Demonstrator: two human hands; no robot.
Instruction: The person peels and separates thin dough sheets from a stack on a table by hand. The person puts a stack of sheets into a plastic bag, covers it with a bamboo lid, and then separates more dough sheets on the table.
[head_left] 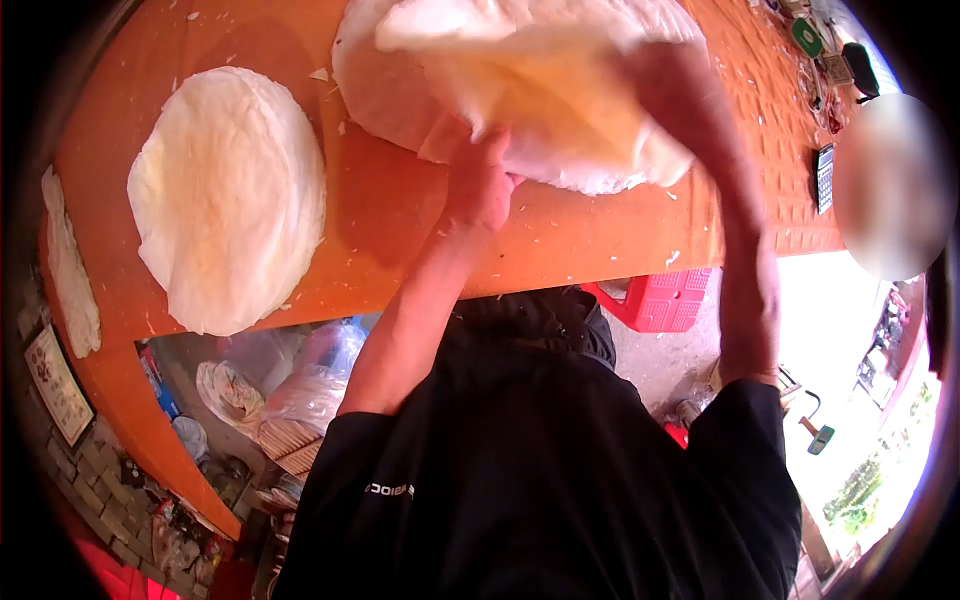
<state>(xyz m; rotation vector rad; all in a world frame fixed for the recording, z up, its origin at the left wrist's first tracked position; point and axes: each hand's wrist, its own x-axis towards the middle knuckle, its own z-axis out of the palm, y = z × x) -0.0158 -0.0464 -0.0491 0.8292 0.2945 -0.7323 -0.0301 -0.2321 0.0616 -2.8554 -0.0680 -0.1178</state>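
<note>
Large, thin, pale flatbread-like sheets [390, 95] lie in a pile at the far middle of the orange-covered table [400, 220]. A yellowish top sheet [530, 90] is blurred and partly raised or folded. At its near edge my left hand [482, 180] has its fingers closed on the sheet. Over the pile's right side is my right hand [665, 85], smeared by motion; its fingers cannot be made out. To the left, a second round stack of sheets [230, 200] lies flat, apart from both hands.
Another pale sheet [68, 265] lies along the table's left edge. A calculator [824, 178] and small items, including a green roll [806, 37], are at the right. A red plastic stool [668, 300] stands beyond the near edge. Plastic bags [310, 390] are below the table.
</note>
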